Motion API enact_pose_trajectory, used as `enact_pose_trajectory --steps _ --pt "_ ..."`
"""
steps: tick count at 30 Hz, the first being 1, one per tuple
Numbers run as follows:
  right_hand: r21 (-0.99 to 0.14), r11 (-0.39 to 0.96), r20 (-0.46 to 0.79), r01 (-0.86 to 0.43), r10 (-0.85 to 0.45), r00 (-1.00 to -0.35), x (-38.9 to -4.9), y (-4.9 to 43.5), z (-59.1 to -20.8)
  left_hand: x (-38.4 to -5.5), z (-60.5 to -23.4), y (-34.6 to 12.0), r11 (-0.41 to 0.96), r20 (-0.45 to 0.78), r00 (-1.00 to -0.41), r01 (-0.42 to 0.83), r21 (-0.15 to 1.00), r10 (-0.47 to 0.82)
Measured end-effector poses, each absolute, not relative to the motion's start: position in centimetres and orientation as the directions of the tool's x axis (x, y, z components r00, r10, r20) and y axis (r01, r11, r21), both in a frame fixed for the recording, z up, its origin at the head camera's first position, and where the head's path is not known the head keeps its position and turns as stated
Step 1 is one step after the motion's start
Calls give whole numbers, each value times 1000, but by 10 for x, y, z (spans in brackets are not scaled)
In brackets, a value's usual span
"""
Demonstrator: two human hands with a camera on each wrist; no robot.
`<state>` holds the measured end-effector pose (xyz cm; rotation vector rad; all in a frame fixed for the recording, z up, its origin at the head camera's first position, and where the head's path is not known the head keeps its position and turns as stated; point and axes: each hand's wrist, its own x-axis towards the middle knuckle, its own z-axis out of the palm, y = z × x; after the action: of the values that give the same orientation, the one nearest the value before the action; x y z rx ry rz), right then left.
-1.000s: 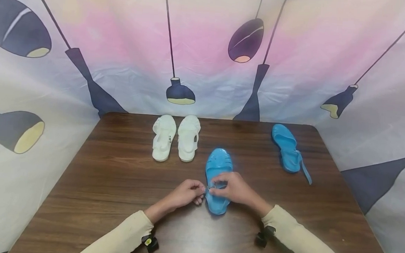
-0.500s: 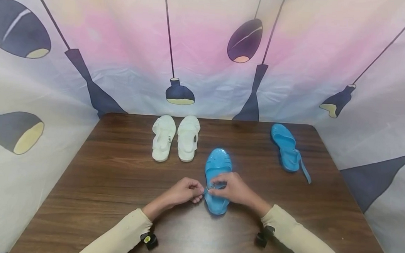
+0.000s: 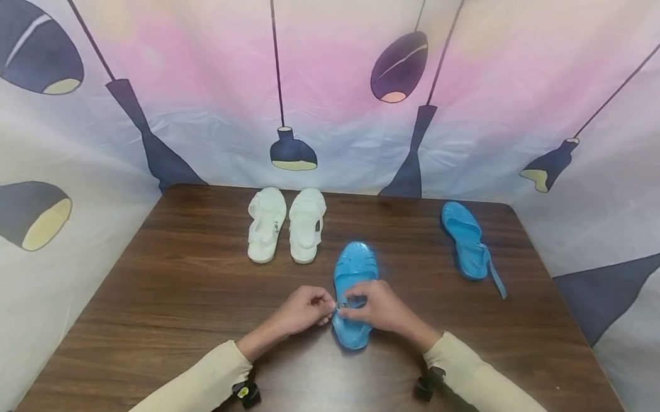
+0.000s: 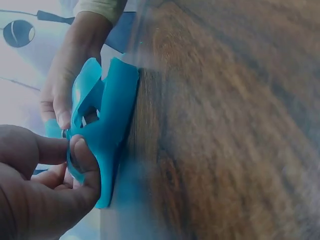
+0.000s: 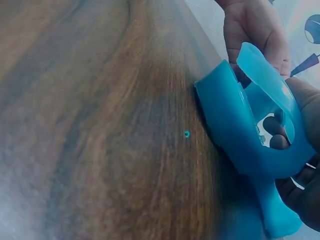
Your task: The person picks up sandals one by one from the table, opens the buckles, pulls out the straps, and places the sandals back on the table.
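Observation:
A blue jelly sandal lies on the table between the two hands, toe pointing away. At its left side my left hand pinches the end of the ankle strap between thumb and finger. My right hand reaches over the sandal from the right, thumb and fingertips pinching the strap at a small metal buckle. In the left wrist view both hands' fingertips come close together at this buckle. The right wrist view shows the sandal's heel and raised back strap; the buckle is hidden there.
Another blue sandal lies at the back right, its strap hanging loose to the side. A pair of white sandals stands side by side at the back of the brown wooden table. A lamp-patterned cloth rises behind the table.
My left hand has shifted very slightly up toward the buckle, still pinching the strap end. The right hand stays nearly in place, and the sandals have not moved.

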<state>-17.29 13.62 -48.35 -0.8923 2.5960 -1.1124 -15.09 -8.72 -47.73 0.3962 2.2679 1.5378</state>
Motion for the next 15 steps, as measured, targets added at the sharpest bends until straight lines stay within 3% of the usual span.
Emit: enact_pose_trajectory --steps 9,15 --pt "-740 522 70 -424 -567 -821 -172 138 -487 -155 -473 -98 525 -172 -872 110 844 459" --pt "-747 510 84 -426 -564 -822 -172 138 -491 -157 -476 -97 449 -180 -864 59 891 470"
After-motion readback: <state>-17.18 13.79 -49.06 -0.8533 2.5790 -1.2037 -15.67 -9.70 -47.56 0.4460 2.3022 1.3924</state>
